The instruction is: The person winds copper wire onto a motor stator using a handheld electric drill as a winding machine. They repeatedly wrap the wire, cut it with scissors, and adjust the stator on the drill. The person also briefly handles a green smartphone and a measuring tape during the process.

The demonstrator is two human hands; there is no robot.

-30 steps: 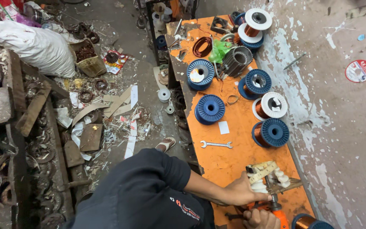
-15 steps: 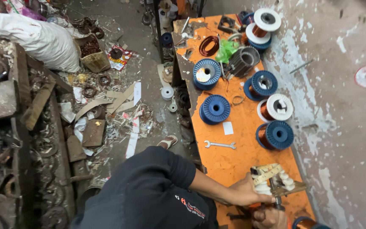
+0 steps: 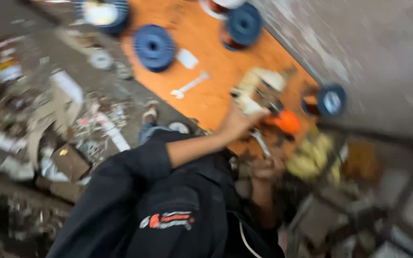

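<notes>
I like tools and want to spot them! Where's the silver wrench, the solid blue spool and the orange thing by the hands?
Silver wrench (image 3: pixel 190 85), head view, middle of its handle.
Solid blue spool (image 3: pixel 154 47), head view, its top face.
Orange thing (image 3: pixel 287 121), head view, its blurred middle.

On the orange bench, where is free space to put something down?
Bare orange bench lies around the wrench, between the blue spool and the left hand. It is crowded near the hands, around the pale clutter.

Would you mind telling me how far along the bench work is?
Done: nothing clearly, the frame is blurred. In hand: the left hand rests on a pale part by an orange tool; the right hand grips a thin metal piece. Left: blue spools and a spanner lie untouched.
</notes>
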